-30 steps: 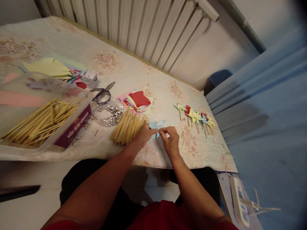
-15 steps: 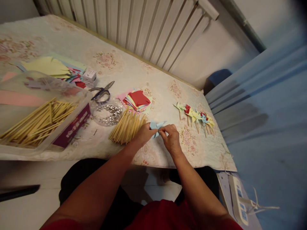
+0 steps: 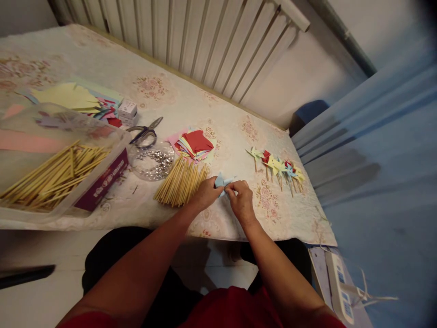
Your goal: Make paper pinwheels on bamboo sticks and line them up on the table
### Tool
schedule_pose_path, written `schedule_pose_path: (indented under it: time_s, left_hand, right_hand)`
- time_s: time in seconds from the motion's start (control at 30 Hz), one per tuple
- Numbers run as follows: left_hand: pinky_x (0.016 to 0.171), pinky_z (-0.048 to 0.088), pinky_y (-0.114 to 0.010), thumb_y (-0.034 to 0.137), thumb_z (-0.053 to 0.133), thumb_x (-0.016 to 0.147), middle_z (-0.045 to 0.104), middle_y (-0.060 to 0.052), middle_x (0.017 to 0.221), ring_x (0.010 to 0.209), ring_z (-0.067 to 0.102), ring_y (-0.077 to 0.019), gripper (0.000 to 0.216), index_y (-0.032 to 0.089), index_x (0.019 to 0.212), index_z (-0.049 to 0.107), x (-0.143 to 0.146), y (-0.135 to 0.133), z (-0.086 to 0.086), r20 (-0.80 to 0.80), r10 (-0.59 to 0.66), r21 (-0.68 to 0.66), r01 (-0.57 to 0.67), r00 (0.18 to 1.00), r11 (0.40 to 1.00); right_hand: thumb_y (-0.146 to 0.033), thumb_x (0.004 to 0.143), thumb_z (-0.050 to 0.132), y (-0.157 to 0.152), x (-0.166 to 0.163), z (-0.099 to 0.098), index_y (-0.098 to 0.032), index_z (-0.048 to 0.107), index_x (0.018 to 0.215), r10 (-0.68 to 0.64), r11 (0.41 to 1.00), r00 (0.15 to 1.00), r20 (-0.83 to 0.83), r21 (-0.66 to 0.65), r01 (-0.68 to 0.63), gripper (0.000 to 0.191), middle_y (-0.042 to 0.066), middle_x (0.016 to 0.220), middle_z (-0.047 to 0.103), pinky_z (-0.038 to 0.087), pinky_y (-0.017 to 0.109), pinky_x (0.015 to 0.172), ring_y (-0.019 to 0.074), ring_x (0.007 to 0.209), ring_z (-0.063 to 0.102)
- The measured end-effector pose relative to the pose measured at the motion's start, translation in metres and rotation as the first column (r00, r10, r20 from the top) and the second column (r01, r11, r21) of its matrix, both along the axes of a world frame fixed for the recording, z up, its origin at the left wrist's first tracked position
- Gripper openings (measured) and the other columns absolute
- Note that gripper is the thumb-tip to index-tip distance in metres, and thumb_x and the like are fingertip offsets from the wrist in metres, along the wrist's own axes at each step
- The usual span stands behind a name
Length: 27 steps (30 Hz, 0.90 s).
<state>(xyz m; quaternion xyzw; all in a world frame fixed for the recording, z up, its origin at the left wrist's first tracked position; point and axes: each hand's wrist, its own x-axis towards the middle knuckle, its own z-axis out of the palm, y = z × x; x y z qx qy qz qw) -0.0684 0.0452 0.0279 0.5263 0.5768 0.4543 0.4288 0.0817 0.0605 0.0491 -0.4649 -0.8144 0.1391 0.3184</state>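
A piece of blue paper (image 3: 219,180), with several points folded out, is held just to the right of the stick bundle (image 3: 179,184), above the near part of the table (image 3: 235,120). The left hand (image 3: 205,192), between the paper and the bundle, pinches one side of it between thumb and fingers. The right hand (image 3: 241,197), on the paper's far side from the bundle, has thumb and forefinger closed on its middle; whether they also grip something small there cannot be told.

The blue piece looks partly made: it has its folded shape, but no stick can be made out on it. Well to the right of the bundle lies a row of pinwheels (image 3: 276,166) in green, red, yellow and blue, with sticks showing below them; these appear finished.

Much seems left over. Just beyond the bundle is a pile of cut paper (image 3: 196,142), red on top. To its left, a clear tub (image 3: 155,165) holds shiny metal bits, with scissors (image 3: 147,134) behind. Farther left of the bundle, a plastic bin (image 3: 104,181) holds many loose sticks (image 3: 64,175), and beyond the bin lie yellow sheets (image 3: 64,96) and a small white box (image 3: 127,109).
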Motion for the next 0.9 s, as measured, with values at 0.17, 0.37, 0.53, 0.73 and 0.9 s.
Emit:
schedule_pose_path:
  time_s: [0.17, 0.37, 0.53, 0.73, 0.9]
  left_hand:
    - [0.056, 0.032, -0.024, 0.024, 0.053, 0.075, 0.056, 0.002, 0.067, 0.061, 0.045, -0.0115, 0.011, 0.015, 0.074, 0.059, 0.000, 0.000, 0.002, 0.040, -0.022, -0.014, 0.022, 0.999, 1.000]
    - [0.056, 0.032, -0.023, 0.027, 0.056, 0.073, 0.056, 0.002, 0.067, 0.061, 0.045, -0.0118, 0.012, 0.015, 0.076, 0.059, 0.001, 0.001, 0.000, 0.088, -0.001, -0.032, 0.004, 0.996, 0.999]
    - [0.055, 0.032, -0.023, 0.029, 0.056, 0.072, 0.056, 0.002, 0.067, 0.060, 0.045, -0.0116, 0.015, 0.015, 0.077, 0.060, 0.000, 0.001, -0.002, 0.132, -0.023, -0.034, 0.027, 0.991, 0.999]
    - [0.055, 0.034, -0.023, 0.030, 0.057, 0.071, 0.054, 0.003, 0.066, 0.060, 0.045, -0.0113, 0.017, 0.014, 0.075, 0.059, 0.002, 0.001, -0.006, 0.194, -0.059, -0.013, 0.063, 0.979, 0.998]
    - [0.058, 0.038, -0.023, 0.032, 0.059, 0.071, 0.058, 0.001, 0.071, 0.064, 0.048, -0.0121, 0.020, 0.013, 0.077, 0.061, 0.004, 0.003, -0.012, 0.230, -0.079, 0.005, 0.080, 0.970, 0.997]
  right_hand:
    - [-0.023, 0.084, 0.057, 0.003, 0.003, 0.004, -0.021, 0.063, 0.071, 0.045, 0.999, 0.999, 0.023, -0.001, -0.045, 0.015, 0.003, 0.073, 0.063, 0.042, 0.034, 0.075, 0.0203, 0.077, 0.052]
    - [-0.031, 0.077, 0.063, 0.001, -0.001, -0.009, -0.020, 0.064, 0.073, -0.135, 0.983, 0.974, -0.183, -0.151, 0.108, 0.011, 0.002, 0.076, 0.064, 0.046, 0.033, 0.073, 0.0185, 0.075, 0.056]
    - [-0.034, 0.065, 0.075, 0.004, 0.001, -0.009, -0.018, 0.063, 0.100, -0.243, 0.958, 0.926, -0.290, -0.223, 0.182, 0.040, 0.008, 0.098, 0.066, 0.050, 0.035, 0.077, 0.0198, 0.084, 0.061]
    - [-0.035, 0.067, 0.075, 0.007, 0.006, -0.009, -0.019, 0.067, 0.094, -0.214, 0.835, 0.861, -0.462, -0.543, -0.084, 0.033, 0.004, 0.088, 0.070, 0.050, 0.031, 0.074, 0.0179, 0.079, 0.063]
    - [-0.033, 0.065, 0.076, 0.004, 0.006, -0.010, -0.019, 0.067, 0.075, -0.271, 0.753, 0.780, -0.564, -0.629, -0.194, 0.019, -0.002, 0.070, 0.066, 0.046, 0.027, 0.067, 0.0134, 0.064, 0.056]
